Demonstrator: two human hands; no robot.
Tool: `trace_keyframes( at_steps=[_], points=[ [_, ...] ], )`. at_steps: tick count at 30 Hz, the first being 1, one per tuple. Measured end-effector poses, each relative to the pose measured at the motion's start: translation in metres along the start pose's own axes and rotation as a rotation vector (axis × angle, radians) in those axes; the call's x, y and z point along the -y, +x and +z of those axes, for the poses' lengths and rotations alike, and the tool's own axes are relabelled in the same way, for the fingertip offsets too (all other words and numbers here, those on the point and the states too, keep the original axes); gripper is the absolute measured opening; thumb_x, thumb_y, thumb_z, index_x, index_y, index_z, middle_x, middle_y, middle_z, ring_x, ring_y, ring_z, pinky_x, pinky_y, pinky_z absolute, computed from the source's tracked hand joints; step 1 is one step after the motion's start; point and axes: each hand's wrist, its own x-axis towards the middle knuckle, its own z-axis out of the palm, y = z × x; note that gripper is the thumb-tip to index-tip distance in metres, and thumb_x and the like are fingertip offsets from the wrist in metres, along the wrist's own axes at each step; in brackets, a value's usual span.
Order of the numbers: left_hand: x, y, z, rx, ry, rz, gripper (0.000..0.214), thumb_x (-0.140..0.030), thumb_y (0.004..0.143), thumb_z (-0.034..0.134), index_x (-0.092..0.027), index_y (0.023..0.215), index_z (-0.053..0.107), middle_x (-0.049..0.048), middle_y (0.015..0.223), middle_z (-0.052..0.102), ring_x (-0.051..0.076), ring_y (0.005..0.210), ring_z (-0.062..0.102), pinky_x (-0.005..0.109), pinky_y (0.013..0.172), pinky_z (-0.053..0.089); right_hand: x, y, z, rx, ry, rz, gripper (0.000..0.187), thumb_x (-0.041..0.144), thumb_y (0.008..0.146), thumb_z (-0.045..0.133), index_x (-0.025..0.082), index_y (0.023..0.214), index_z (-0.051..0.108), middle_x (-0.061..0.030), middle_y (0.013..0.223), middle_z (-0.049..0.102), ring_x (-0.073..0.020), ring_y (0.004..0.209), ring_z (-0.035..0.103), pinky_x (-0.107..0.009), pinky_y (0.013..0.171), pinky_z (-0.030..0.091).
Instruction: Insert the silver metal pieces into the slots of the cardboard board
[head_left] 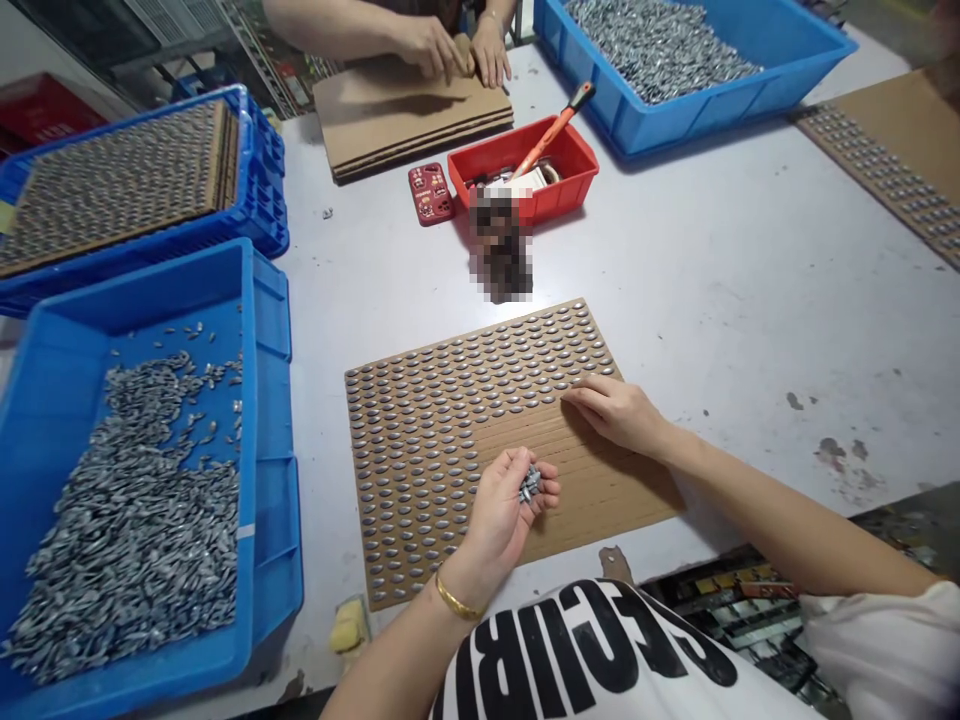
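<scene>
A brown cardboard sheet (600,490) lies on the table in front of me, with rows of small grey metal pieces, oval with pointed ends, set along its far and left parts. Cupped palm up over the sheet, my left hand (510,505) holds a small heap of these metal pieces (529,484). My right hand (615,412) is at the right end of a row, thumb and fingertips pinched together at the sheet's surface. Whatever is between those fingertips is hidden. The near right part of the sheet shows bare slotted lines.
Left stands a blue bin (270,450) of loose metal pieces; behind it, a blue crate (274,190) carries filled sheets. A red box (577,190) with an orange-handled tool and a red phone-like case (431,195) sit ahead. Across the table, a co-worker's hands rest on stacked cardboard (390,120).
</scene>
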Motion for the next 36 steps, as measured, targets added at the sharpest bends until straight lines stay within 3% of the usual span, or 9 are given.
trace_keyframes(
  at_steps=[8, 14, 19, 23, 26, 30, 36],
  points=[
    [0.005, 0.004, -0.001, -0.022, 0.009, -0.004, 0.039, -0.043, 0.068, 0.077, -0.011, 0.090, 0.069, -0.0032, 0.060, 0.048, 0.004, 0.051, 0.041, 0.016, 0.045, 0.034, 0.004, 0.005, 0.001, 0.001, -0.086, 0.008, 0.028, 0.010, 0.090, 0.042, 0.021, 0.098, 0.066, -0.0068, 0.098, 0.066, -0.0164, 0.087, 0.058, -0.025, 0.070, 0.045],
    [0.003, 0.001, 0.000, -0.034, -0.004, 0.009, 0.038, -0.032, 0.068, 0.077, -0.012, 0.100, 0.070, 0.0034, 0.077, 0.059, 0.007, 0.063, 0.051, 0.018, 0.052, 0.039, 0.006, 0.006, 0.000, -0.008, -0.015, 0.025, 0.025, 0.016, 0.093, 0.042, 0.020, 0.097, 0.066, -0.0084, 0.098, 0.065, -0.0182, 0.088, 0.059, -0.028, 0.072, 0.047],
    [0.005, 0.000, 0.000, -0.037, 0.032, 0.044, 0.032, -0.026, 0.064, 0.081, -0.013, 0.088, 0.065, 0.0046, 0.079, 0.065, 0.008, 0.063, 0.057, 0.019, 0.058, 0.045, 0.032, 0.000, -0.016, -0.028, 0.415, 0.127, 0.021, 0.028, 0.093, 0.049, 0.021, 0.106, 0.064, -0.0084, 0.098, 0.065, -0.0180, 0.084, 0.061, -0.031, 0.073, 0.049],
    [0.007, 0.004, 0.001, -0.035, 0.124, 0.123, 0.031, -0.029, 0.062, 0.082, -0.014, 0.080, 0.062, 0.0015, 0.068, 0.063, 0.008, 0.057, 0.057, 0.018, 0.053, 0.044, 0.060, -0.006, -0.026, 0.227, 0.938, 0.272, 0.023, 0.039, 0.090, 0.054, 0.019, 0.096, 0.066, -0.0033, 0.083, 0.067, -0.0148, 0.073, 0.061, -0.027, 0.065, 0.049],
    [0.009, 0.008, -0.002, -0.027, 0.195, 0.168, 0.031, -0.030, 0.061, 0.082, -0.015, 0.080, 0.062, -0.0010, 0.065, 0.060, 0.007, 0.050, 0.052, 0.017, 0.046, 0.037, 0.068, -0.010, -0.024, 0.358, 1.212, 0.442, 0.027, 0.043, 0.086, 0.059, 0.018, 0.093, 0.065, -0.0012, 0.076, 0.067, -0.0127, 0.066, 0.060, -0.024, 0.058, 0.048],
    [0.014, 0.013, -0.006, -0.017, 0.240, 0.171, 0.030, -0.029, 0.061, 0.081, -0.015, 0.079, 0.062, -0.0006, 0.067, 0.061, 0.007, 0.049, 0.052, 0.018, 0.046, 0.037, 0.064, -0.014, -0.016, 0.381, 1.351, 0.590, 0.027, 0.042, 0.079, 0.067, 0.017, 0.089, 0.064, 0.0004, 0.070, 0.066, -0.0099, 0.056, 0.057, -0.022, 0.054, 0.047],
    [0.014, 0.012, -0.001, -0.008, 0.274, 0.154, 0.025, -0.025, 0.063, 0.079, -0.014, 0.080, 0.064, 0.0006, 0.069, 0.061, 0.007, 0.050, 0.053, 0.018, 0.046, 0.039, 0.061, -0.020, -0.016, 0.377, 1.278, 0.573, 0.023, 0.038, 0.082, 0.063, 0.016, 0.089, 0.067, -0.0005, 0.070, 0.067, -0.0104, 0.056, 0.058, -0.023, 0.054, 0.047]
  ],
)
